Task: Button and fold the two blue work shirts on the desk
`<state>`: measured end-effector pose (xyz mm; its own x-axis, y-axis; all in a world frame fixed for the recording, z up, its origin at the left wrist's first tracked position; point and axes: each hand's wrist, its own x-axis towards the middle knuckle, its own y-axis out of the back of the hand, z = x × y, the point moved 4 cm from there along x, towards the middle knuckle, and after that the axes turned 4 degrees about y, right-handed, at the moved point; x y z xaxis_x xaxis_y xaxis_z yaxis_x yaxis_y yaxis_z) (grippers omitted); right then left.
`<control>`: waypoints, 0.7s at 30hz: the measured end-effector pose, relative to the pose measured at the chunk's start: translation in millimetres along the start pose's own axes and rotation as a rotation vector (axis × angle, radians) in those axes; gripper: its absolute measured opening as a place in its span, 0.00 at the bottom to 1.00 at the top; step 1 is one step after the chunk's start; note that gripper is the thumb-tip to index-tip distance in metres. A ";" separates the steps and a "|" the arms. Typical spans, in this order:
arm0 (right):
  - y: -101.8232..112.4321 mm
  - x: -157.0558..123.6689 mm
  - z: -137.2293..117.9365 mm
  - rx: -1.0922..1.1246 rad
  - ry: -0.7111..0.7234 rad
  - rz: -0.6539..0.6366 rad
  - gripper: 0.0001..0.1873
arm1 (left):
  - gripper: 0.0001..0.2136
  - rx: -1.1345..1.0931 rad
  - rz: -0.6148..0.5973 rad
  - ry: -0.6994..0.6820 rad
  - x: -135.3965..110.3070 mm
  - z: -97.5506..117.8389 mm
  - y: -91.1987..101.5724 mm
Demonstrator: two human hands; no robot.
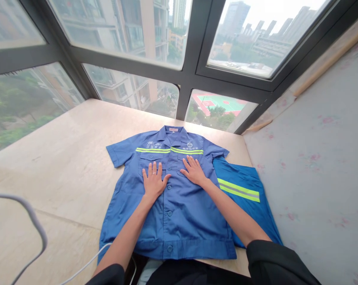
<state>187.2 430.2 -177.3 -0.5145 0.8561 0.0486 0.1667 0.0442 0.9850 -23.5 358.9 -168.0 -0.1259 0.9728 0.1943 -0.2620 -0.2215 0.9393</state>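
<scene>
A blue short-sleeved work shirt (pixel 179 213) with yellow reflective chest stripes lies buttoned and face up on a pale stone window ledge (pixel 63 166). My left hand (pixel 153 180) rests flat on the shirt's left chest, fingers spread, a ring on one finger. My right hand (pixel 193 170) lies flat on the right chest, fingers spread. Both hands hold nothing. Under the shirt's right side lies a brighter blue garment (pixel 247 198) with a yellow and grey reflective band.
Large dark-framed windows (pixel 193 75) rise behind the ledge, showing buildings and a sports court below. A floral-patterned surface (pixel 321 166) borders the right side. A white cable (pixel 36 225) curves across the lower left.
</scene>
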 end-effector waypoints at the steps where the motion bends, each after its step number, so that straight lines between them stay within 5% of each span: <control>1: -0.2 -1.6 4.6 -0.008 -0.006 0.001 0.36 | 0.34 0.011 0.006 0.008 0.5 -5.4 1.4; 15: 1.1 -4.3 15.9 -0.027 0.027 0.071 0.32 | 0.28 -0.055 0.074 0.051 10.9 -60.1 23.1; 19: -0.6 -3.6 16.1 -0.041 0.015 0.059 0.33 | 0.25 -0.125 0.190 0.351 28.2 -103.6 55.1; 21: -1.7 -3.5 16.3 -0.045 0.012 0.058 0.32 | 0.22 -0.207 0.071 0.616 42.0 -129.3 64.5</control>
<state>202.5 435.6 -181.8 -0.5155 0.8501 0.1073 0.1581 -0.0287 0.9870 -169.4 376.7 -135.8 -0.6587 0.7524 -0.0017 -0.4042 -0.3519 0.8442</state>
